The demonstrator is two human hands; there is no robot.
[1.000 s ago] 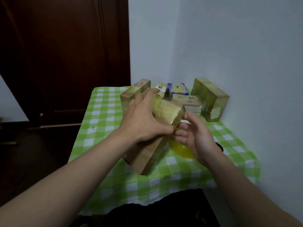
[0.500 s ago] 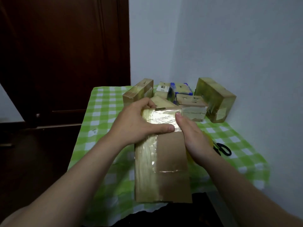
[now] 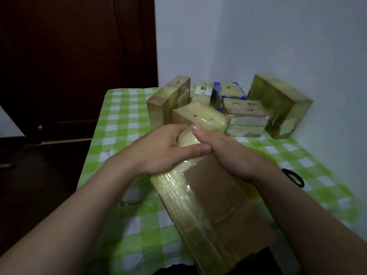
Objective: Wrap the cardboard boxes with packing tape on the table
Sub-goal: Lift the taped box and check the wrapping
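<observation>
Head view. A long cardboard box (image 3: 216, 197), its left edge and far end covered in glossy tape, lies tilted over the near edge of the green-checked worktop (image 3: 123, 120). The left hand (image 3: 162, 149) grips the box's far end, fingers curled round it and thumb across the top. The right hand (image 3: 224, 153) presses flat on the top face, fingers extended. A yellow object (image 3: 247, 188) shows partly under the right forearm, with black scissors (image 3: 294, 177) nearby. Taped boxes (image 3: 280, 104) stand grouped at the far wall.
</observation>
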